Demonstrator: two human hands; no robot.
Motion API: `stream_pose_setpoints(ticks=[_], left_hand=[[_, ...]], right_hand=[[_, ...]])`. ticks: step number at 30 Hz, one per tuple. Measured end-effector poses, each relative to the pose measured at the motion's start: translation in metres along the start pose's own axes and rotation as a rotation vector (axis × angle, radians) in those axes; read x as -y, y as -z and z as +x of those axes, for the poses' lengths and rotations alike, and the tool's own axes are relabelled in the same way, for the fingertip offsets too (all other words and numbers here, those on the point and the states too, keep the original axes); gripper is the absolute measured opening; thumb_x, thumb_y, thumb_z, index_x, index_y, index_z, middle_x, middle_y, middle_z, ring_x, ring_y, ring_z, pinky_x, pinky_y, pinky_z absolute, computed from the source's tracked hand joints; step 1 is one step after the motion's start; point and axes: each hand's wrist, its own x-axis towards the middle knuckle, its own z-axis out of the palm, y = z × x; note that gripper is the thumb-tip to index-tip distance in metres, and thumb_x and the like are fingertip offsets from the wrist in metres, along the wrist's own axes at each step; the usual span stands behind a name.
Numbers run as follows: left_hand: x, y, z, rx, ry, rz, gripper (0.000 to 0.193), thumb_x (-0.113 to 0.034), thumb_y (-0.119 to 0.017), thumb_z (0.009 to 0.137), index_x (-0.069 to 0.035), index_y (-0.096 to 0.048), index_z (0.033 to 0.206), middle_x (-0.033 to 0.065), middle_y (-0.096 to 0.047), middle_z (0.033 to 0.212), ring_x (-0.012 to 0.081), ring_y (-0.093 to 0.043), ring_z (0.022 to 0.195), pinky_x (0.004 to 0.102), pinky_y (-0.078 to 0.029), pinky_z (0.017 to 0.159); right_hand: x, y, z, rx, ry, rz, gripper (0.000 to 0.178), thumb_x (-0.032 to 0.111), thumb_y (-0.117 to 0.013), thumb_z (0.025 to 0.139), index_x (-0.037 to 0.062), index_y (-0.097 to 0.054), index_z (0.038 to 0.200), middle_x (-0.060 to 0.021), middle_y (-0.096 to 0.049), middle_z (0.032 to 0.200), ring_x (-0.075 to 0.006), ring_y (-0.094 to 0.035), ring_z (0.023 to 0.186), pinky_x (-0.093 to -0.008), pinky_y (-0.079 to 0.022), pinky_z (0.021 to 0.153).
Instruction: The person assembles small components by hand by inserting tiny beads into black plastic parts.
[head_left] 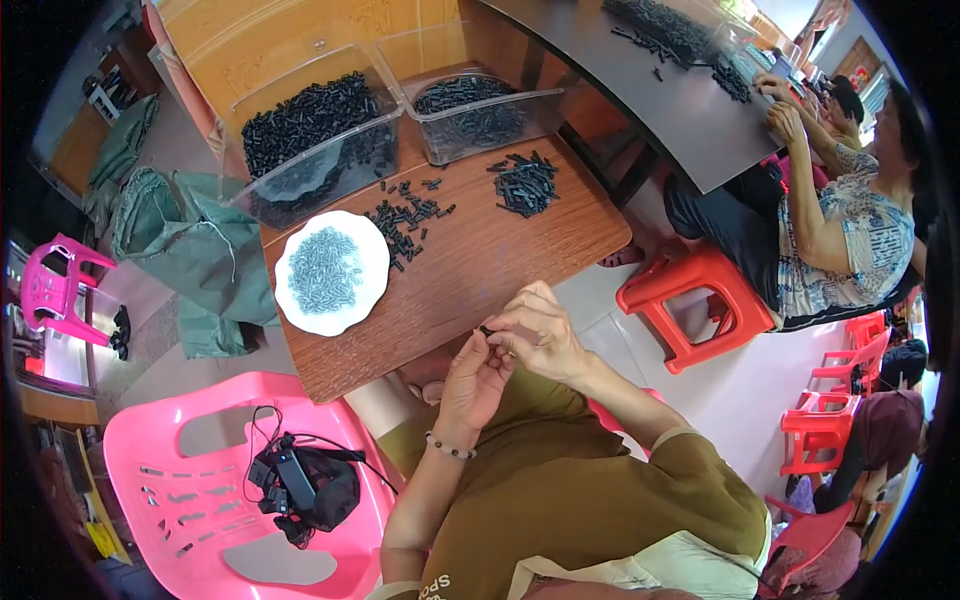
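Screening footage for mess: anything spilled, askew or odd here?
Mildly. Short black pieces lie scattered on the table beside the white dish, looser than the heap to their right, so possibly spilled. Black electronics with a straggling cable sit on the pink chair, an odd spot. No damage visible.

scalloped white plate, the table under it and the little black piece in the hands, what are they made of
Scalloped white plate: smooth, perhaps plastic or ceramic; its bright, even surface fits either.
Table: brown wood or wood-look laminate, judging by grain lines and slight sheen.
Black piece: possibly plastic, given its even dark colour; too small and partly hidden to tell its finish.
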Motion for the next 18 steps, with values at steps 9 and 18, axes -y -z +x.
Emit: stream_pose_setpoints(ticks=[9,18], left_hand=[[-0.017,0.008,-0.005,-0.225,-0.079,-0.101,0.024,-0.022,-0.064,0.089,-0.006,-0.060,0.107,0.0024,-0.064,0.093,0.0122,-0.058,0.080,0.0248,-0.051,0.074],[-0.016,0.028,-0.015,-0.167,-0.047,-0.190,0.022,-0.022,-0.064,0.089,-0.007,-0.061,0.105,0.0033,-0.066,0.093,0.0117,-0.058,0.076,0.0240,-0.050,0.070]], right_hand=[[-0.021,-0.006,0.041,0.155,-0.008,0.003,0.013,0.011,-0.073,0.072,0.0062,-0.069,0.084,-0.0068,-0.064,0.082,-0.0236,-0.056,0.082,-0.0361,-0.042,0.077],[-0.106,-0.040,0.130,0.084,0.029,-0.374,0.013,0.011,-0.069,0.075,0.0069,-0.066,0.087,-0.0123,-0.064,0.082,-0.0319,-0.054,0.087,-0.0415,-0.044,0.081]])
